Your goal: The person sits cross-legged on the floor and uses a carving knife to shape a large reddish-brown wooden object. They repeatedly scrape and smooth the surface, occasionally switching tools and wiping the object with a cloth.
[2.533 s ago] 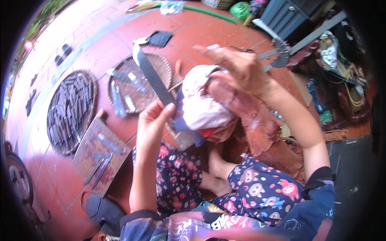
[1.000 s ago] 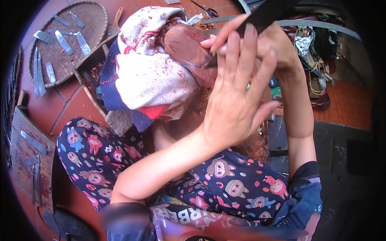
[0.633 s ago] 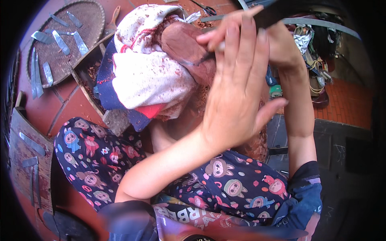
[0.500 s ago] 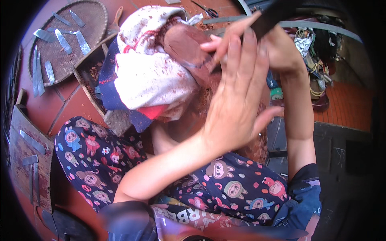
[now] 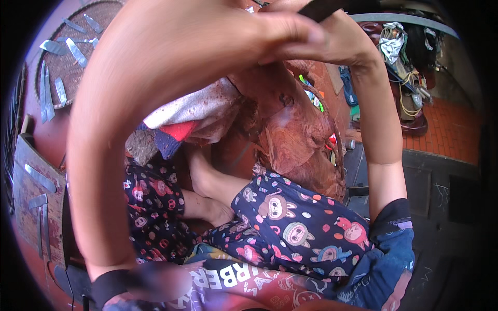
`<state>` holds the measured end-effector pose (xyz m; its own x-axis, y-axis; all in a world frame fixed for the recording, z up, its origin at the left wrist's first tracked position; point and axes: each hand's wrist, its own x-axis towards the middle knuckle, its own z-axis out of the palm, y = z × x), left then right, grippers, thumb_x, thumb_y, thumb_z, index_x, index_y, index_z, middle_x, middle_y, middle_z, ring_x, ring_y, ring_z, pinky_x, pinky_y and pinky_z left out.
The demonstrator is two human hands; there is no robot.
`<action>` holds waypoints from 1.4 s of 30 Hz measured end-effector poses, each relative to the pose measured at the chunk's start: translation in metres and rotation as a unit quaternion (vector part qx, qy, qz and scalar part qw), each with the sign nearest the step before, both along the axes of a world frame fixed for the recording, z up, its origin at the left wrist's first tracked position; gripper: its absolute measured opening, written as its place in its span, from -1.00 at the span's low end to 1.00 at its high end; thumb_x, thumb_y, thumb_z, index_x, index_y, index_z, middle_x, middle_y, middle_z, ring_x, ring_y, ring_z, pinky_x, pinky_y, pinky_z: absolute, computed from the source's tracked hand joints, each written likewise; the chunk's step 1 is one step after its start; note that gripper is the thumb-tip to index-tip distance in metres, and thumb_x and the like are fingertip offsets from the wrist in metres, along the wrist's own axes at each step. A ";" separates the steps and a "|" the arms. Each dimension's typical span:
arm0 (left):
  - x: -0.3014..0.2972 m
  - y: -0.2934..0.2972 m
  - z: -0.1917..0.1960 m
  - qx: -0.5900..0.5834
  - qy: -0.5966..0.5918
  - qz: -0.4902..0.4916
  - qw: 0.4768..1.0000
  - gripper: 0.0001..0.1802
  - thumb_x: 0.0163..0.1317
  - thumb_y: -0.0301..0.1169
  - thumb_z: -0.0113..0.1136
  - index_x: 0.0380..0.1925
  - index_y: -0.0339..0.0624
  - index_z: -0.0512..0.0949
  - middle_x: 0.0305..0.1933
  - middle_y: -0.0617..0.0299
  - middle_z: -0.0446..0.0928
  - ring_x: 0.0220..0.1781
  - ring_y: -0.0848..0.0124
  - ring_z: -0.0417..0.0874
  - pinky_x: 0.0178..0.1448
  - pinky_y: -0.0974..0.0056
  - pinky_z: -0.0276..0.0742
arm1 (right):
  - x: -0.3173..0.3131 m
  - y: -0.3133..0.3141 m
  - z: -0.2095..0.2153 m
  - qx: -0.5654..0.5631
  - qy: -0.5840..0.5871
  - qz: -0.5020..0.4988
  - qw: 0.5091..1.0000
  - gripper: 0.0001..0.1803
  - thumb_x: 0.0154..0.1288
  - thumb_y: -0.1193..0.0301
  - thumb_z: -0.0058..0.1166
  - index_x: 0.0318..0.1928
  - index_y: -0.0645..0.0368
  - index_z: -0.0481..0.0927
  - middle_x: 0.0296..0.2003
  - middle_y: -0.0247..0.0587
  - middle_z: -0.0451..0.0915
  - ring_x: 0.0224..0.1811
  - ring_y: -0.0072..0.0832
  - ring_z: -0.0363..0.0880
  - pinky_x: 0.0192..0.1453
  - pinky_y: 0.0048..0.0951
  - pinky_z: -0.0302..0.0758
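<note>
A large piece of reddish-brown carved wood [image 5: 298, 140] stands in front of me, beside my lap. My right hand [image 5: 345, 39] is at the top, its fingers closed around a long dark tool [image 5: 332, 7] whose working end is hidden. In front of it lies my left hand [image 5: 290, 36], smeared by motion, with its fingers mostly out of sight and its thumb near my right hand. My left forearm sweeps across the upper left and covers part of a white cloth [image 5: 194, 111] with red and blue patches. The cloth lies against the wood.
Flat metal blades lie on a round woven tray [image 5: 67, 31] at the far left. More metal tools [image 5: 41, 202] rest on a worn board [image 5: 23, 171] below it. A grey stone block [image 5: 141, 147] sits by my knee. Cords and bundled cloths [image 5: 404, 67] lie at the upper right.
My left arm has swung up and forward, from over the wood to the top, now hiding much of the cloth. My right hand has shifted slightly upward with the dark tool.
</note>
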<state>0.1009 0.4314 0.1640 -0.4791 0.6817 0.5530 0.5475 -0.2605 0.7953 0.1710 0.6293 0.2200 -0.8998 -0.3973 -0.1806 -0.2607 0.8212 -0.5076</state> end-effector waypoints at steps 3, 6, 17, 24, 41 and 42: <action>-0.004 -0.006 0.032 -0.228 0.123 -0.096 0.961 -0.62 0.12 -0.14 0.44 -0.35 -0.29 0.66 -0.47 0.04 0.66 -0.39 0.22 0.72 -0.26 0.20 0.57 | 0.013 -0.002 0.003 0.015 -0.011 -0.004 1.000 -0.77 -0.02 0.50 0.36 -0.33 0.32 0.63 -0.48 -0.13 0.64 -0.47 -0.40 0.60 -0.36 -0.36 0.54; -0.016 0.012 0.058 -0.352 0.112 -0.170 0.914 -0.64 0.13 -0.11 0.44 -0.34 -0.21 0.72 -0.45 0.10 0.69 -0.35 0.28 0.74 -0.26 0.22 0.58 | 0.017 -0.008 -0.006 -0.070 -0.016 -0.103 0.992 -0.68 -0.07 0.64 0.32 -0.20 0.34 0.62 -0.40 -0.16 0.67 -0.39 -0.43 0.64 -0.27 -0.41 0.62; -0.036 0.021 0.020 -0.240 0.204 -0.275 0.908 -0.64 0.16 -0.14 0.46 -0.27 -0.20 0.69 -0.39 0.22 0.67 -0.31 0.39 0.68 -0.20 0.28 0.57 | -0.006 -0.012 0.006 -0.039 -0.038 -0.022 0.998 -0.47 -0.02 0.49 0.41 0.01 0.32 0.55 -0.23 -0.23 0.66 -0.20 -0.51 0.64 -0.15 -0.45 0.61; -0.036 0.030 0.016 -0.202 0.196 -0.277 0.919 -0.65 0.15 -0.17 0.48 -0.28 -0.22 0.66 -0.39 0.23 0.64 -0.31 0.41 0.66 -0.23 0.29 0.55 | 0.003 -0.004 -0.007 0.001 0.002 -0.078 0.997 -0.35 -0.08 0.37 0.40 0.08 0.33 0.50 -0.21 -0.15 0.64 -0.22 -0.40 0.62 -0.14 -0.37 0.61; -0.037 -0.002 -0.009 -0.162 -0.050 -0.096 0.981 -0.73 0.38 -0.48 0.21 0.02 -0.40 0.58 -0.14 0.08 0.72 -0.05 0.37 0.74 0.08 0.38 0.61 | 0.001 -0.006 -0.007 -0.230 0.120 -0.049 0.964 -0.83 0.18 0.53 0.36 -0.21 0.32 0.74 -0.25 -0.11 0.74 -0.19 -0.41 0.72 -0.05 -0.41 0.67; -0.013 -0.002 -0.037 0.115 -0.029 0.023 0.993 -0.78 0.36 -0.47 0.24 -0.05 -0.35 0.62 -0.15 0.11 0.71 -0.07 0.43 0.73 0.07 0.40 0.61 | 0.013 -0.007 -0.005 -0.211 0.121 -0.093 0.965 -0.82 0.19 0.55 0.35 -0.19 0.35 0.70 -0.24 -0.06 0.74 -0.18 -0.39 0.73 -0.05 -0.40 0.68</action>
